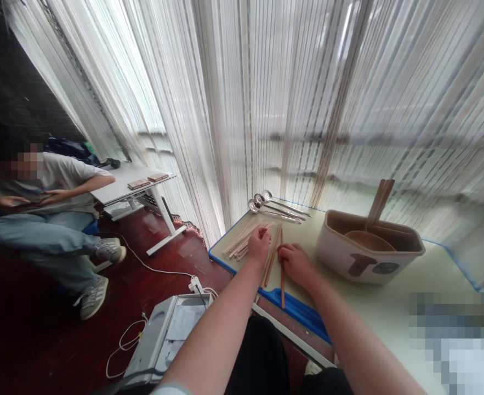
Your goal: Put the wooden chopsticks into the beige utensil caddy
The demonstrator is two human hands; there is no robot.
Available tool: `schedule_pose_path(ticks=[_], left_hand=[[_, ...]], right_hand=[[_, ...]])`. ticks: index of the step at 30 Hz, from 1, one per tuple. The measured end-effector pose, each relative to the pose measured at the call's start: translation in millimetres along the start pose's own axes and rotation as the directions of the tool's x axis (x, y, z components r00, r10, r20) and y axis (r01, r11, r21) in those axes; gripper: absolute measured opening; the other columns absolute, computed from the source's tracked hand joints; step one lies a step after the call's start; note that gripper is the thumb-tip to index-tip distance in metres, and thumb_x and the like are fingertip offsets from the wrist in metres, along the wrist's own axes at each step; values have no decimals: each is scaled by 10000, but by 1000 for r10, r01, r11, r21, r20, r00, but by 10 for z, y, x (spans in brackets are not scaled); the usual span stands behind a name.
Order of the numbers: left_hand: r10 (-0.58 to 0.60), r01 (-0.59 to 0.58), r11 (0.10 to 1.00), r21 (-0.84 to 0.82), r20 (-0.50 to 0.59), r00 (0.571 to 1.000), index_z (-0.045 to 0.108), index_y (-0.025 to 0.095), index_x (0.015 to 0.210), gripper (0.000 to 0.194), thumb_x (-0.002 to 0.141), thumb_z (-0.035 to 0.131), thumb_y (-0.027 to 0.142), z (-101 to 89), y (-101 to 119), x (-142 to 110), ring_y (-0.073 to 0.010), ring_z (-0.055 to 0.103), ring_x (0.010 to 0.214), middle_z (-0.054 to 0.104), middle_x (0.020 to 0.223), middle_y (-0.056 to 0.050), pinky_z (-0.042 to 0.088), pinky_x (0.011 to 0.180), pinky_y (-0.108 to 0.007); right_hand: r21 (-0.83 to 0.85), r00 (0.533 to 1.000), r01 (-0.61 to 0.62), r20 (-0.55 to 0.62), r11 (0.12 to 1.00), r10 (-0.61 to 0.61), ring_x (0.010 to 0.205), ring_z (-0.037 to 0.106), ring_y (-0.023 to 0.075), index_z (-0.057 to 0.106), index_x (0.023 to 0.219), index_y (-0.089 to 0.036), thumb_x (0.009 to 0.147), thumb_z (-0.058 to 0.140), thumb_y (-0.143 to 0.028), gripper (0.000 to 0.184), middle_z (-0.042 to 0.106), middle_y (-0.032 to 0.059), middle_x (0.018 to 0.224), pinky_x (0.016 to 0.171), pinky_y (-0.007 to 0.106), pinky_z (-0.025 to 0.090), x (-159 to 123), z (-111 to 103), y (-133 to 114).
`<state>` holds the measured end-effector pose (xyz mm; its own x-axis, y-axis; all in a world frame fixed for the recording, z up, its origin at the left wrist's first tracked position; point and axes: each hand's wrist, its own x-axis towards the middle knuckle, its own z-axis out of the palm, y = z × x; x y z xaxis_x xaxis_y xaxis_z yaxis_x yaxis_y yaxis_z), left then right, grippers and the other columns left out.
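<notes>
Ladles (260,199) lie behind what look like chopsticks (242,244); a container (335,258) stands right.

So we've got a table (434,274) with a pale yellowish-green top and blue edging (303,321), wider along the near side where there's a long recess. Over on the left we can see a loose bunch of pale sticks (237,247), all slanting roughly the same way, with a couple of browner sticks (272,257) lying just right of them. Behind the pale lot, three metal ladles (258,199) lie side by side, bowls to the left. Further right, a big cream container (340,261) stands upright on the tabletop, well apart from the ladles.
</notes>
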<state>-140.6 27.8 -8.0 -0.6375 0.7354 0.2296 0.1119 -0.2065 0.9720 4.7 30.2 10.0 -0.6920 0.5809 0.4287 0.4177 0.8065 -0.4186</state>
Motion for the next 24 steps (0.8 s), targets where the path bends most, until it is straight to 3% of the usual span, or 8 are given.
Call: schedule_pose_path(ticks=[3,7,10,13,18,24], left_hand=[[31,-30,997,66,0,1000,547,155,890,176,728,510,211,-9,4,-7,-119,574,653,614,729,-23,454,643,-250],[104,-107,989,101,28,994,564,154,929,223,713,508,152,-21,62,-51,-131,580,719,624,784,-42,456,707,-270],[119,-126,987,103,69,990,591,143,831,178,676,510,108,-24,102,-72,-137,580,726,627,769,-44,456,718,-274],[101,-107,989,99,60,993,598,140,763,142,654,515,102,-20,101,-72,-139,581,708,631,740,-38,456,710,-278],[63,-69,995,78,69,996,614,133,784,154,655,532,115,-15,91,-55,-134,582,693,641,740,-37,461,695,-272],[153,-161,986,33,159,975,649,154,881,224,706,511,126,-37,319,-125,-145,604,794,666,854,-57,476,761,-293]], right_hand=[[102,1000,6,-2,995,-6,909,480,170,544,652,-201,628,384,-35,231,607,21,934,829,301,367,-15,-34,-9],[260,991,-45,-109,965,76,878,510,175,515,675,-200,610,368,-57,215,586,32,883,810,322,401,-37,-68,27],[310,982,-51,-159,949,105,863,527,176,521,747,-198,647,396,-89,194,581,35,879,795,330,427,-50,-76,53],[302,978,-38,-184,953,97,869,547,176,547,847,-194,718,445,-153,169,599,48,919,791,333,449,-67,-85,41],[237,936,-62,-323,970,138,858,591,180,593,957,-220,806,475,-291,205,640,57,971,804,355,470,-143,-176,-111],[199,852,47,-520,979,65,893,595,190,659,912,-235,802,533,-276,173,629,67,973,793,347,488,-182,-538,-373]])
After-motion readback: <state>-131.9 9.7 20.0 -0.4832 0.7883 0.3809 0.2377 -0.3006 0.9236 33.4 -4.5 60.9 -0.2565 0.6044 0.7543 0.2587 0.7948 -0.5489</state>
